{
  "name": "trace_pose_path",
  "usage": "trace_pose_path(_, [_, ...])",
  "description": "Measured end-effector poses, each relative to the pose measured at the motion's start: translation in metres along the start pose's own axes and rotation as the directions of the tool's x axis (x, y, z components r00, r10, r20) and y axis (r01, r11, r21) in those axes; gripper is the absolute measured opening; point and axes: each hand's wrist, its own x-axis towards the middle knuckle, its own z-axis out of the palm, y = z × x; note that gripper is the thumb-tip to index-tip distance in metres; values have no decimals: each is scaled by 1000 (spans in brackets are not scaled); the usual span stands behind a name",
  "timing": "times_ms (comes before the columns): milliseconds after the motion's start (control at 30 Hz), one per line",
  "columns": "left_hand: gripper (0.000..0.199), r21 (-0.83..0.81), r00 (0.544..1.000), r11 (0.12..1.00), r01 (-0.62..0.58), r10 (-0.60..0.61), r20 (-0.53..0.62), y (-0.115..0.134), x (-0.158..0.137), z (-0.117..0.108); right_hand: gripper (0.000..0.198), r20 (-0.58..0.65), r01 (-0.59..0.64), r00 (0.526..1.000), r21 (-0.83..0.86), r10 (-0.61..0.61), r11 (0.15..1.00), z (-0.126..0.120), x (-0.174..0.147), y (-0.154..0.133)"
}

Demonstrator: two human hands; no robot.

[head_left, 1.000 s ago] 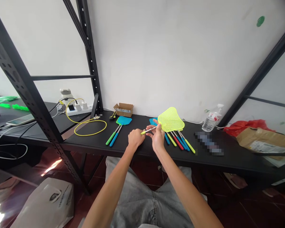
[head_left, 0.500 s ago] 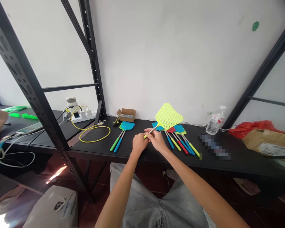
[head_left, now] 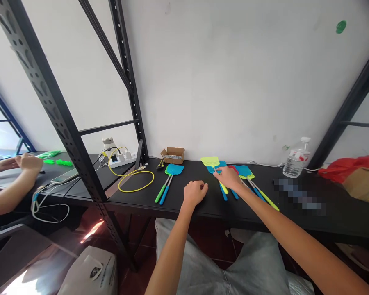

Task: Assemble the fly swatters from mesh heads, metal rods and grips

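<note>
My right hand point(head_left: 229, 178) is over the group of fly swatters, its fingers closed on the thin shaft of a yellow fly swatter point(head_left: 210, 162). The yellow head overlaps a blue fly swatter point(head_left: 220, 164) beneath it. Part of the shaft is hidden behind my fingers. My left hand point(head_left: 196, 192) is curled above the table with nothing visible in it. To its left lie two fly swatters, with a green handle point(head_left: 160, 194) and a blue handle point(head_left: 166, 195). Further right, a fly swatter with a yellow handle point(head_left: 269, 200) lies beside several others, partly covered by my right arm.
A small cardboard box point(head_left: 174, 156) stands against the wall near a yellow cable point(head_left: 135, 191) and a power strip point(head_left: 123, 160). At right are a water bottle point(head_left: 297, 158) and a red bag point(head_left: 341, 166). Another person's hands point(head_left: 29, 163) show beyond the black upright point(head_left: 63, 119).
The yellow fly swatter has gone from between both hands down onto the group at right, with my right hand on it. My left hand has let go. The view has shifted left.
</note>
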Motion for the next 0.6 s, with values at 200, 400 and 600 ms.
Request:
trace_pose_path(200, [40,35,1000,999,-13,13,-12,-2,0,2,37,5,-27,1000,-233,29,972,31,-14,-5])
trace_pose_path(400, [41,35,999,998,-44,43,11,-1,0,-1,36,-42,-14,999,-251,3,968,41,-19,-7])
trace_pose_path(600, [41,48,999,998,-28,26,29,4,-2,-6,37,-62,278,953,-201,-296,939,43,-58,-10])
